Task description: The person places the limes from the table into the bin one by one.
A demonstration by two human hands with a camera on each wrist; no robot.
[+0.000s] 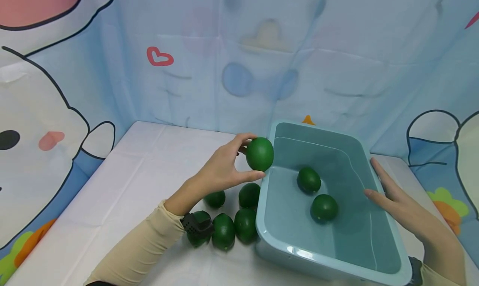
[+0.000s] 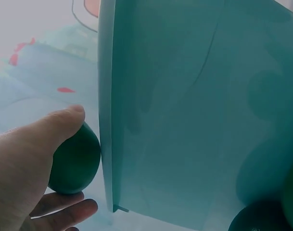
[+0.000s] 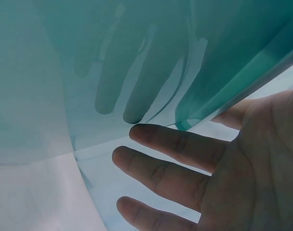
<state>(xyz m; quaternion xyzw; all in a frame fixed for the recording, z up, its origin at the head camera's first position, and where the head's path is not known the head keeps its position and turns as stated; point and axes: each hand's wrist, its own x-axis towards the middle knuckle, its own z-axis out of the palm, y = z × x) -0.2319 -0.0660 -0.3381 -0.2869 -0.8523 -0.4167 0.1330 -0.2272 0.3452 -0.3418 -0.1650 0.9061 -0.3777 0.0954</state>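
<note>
My left hand (image 1: 228, 163) holds a smooth, dark green oval fruit (image 1: 260, 154) between thumb and fingers, just left of a blue-green plastic bin (image 1: 262, 203). In the left wrist view the held fruit (image 2: 76, 161) is beside the bin's rim (image 2: 106, 96). Inside the bin lie two more green fruits, one farther back (image 1: 309, 179) and one nearer me (image 1: 324, 208). At the bin's right side is my right hand (image 1: 400, 203), its thumb over the rim. The right wrist view shows the fingers (image 3: 158, 178) of that hand nearly straight beside the outer wall.
Several green fruits (image 1: 223, 232) sit on the white table cover (image 1: 123, 186), left of the bin and partly under my left forearm. A cartoon-printed curtain (image 1: 194, 82) hangs behind the table and along its sides.
</note>
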